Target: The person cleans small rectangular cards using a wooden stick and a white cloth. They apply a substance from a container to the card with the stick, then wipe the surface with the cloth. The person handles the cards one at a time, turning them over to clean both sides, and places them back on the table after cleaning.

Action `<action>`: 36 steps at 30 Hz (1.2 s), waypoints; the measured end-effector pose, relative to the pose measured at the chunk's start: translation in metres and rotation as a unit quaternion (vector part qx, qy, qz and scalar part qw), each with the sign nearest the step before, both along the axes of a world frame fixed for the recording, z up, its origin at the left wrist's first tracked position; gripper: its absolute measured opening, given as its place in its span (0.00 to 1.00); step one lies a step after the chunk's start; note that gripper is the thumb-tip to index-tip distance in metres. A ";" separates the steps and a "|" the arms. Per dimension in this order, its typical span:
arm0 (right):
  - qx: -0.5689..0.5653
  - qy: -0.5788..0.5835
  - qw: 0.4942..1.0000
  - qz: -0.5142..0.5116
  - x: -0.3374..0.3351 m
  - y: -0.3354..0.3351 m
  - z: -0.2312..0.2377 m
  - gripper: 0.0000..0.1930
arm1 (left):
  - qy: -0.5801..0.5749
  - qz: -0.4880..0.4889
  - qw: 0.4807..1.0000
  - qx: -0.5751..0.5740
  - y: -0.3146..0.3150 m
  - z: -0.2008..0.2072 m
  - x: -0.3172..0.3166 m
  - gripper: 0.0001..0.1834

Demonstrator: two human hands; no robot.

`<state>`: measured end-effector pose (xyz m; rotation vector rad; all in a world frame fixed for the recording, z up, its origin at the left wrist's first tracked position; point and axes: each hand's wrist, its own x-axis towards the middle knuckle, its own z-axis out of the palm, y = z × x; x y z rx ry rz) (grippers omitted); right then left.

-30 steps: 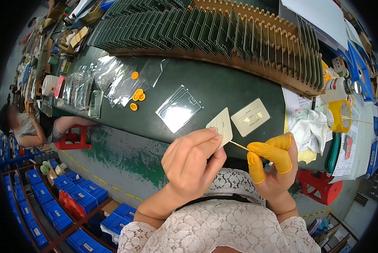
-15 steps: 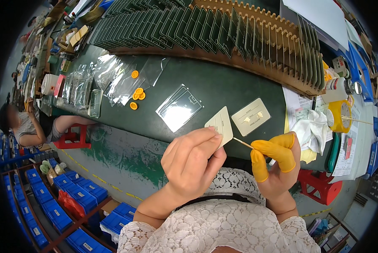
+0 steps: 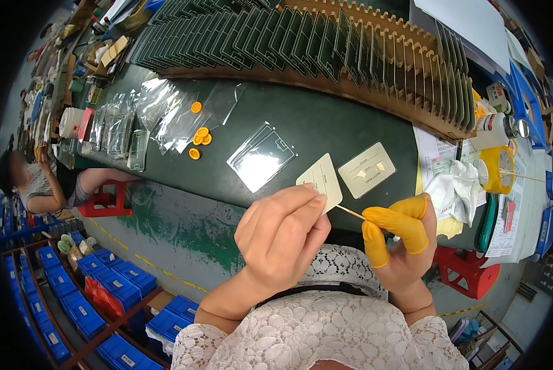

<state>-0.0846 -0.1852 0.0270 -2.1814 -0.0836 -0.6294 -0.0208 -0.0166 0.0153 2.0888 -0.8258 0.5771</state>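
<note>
My left hand (image 3: 282, 237) pinches a cream card with rounded corners (image 3: 323, 184), tilted above the table's front edge. In my right hand (image 3: 403, 240), whose thumb and some fingers wear yellow finger cots, a thin wooden stick (image 3: 350, 213) is pinched. The stick's tip meets the card's lower right edge. On the table just beyond lies a second cream card (image 3: 368, 171) with small pale yellow patches on it. Left of it, a shiny stack of dark green cards (image 3: 262, 156) with white line markings lies flat, its surface glaring.
Slotted brown racks (image 3: 313, 83) full of upright green cards span the table's back. Orange finger cots (image 3: 201, 135) lie beside clear plastic bags (image 3: 171, 117). A white cloth (image 3: 455, 191), yellow tape roll (image 3: 498, 169) and bottle (image 3: 495, 127) stand right. Another person (image 3: 42, 179) sits far left.
My right hand and the stick have shifted slightly left. The card in my left hand has tipped a little; the left hand itself has barely moved.
</note>
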 end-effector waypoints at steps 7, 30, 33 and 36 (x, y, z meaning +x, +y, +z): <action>0.009 -0.001 1.000 -0.012 0.000 -0.002 -0.002 0.13 | -0.019 0.001 1.000 -0.023 0.000 -0.006 0.001 0.19; -0.145 0.080 0.983 -0.079 0.002 -0.036 -0.039 0.10 | 0.204 0.048 0.968 -0.138 0.002 0.000 0.006 0.11; -0.167 0.090 0.979 -0.077 0.004 -0.038 -0.043 0.09 | 0.260 0.035 0.950 -0.171 0.001 -0.003 0.004 0.11; -0.182 0.085 0.977 -0.072 0.005 -0.040 -0.046 0.09 | 0.298 0.043 0.933 -0.199 -0.001 -0.003 0.001 0.11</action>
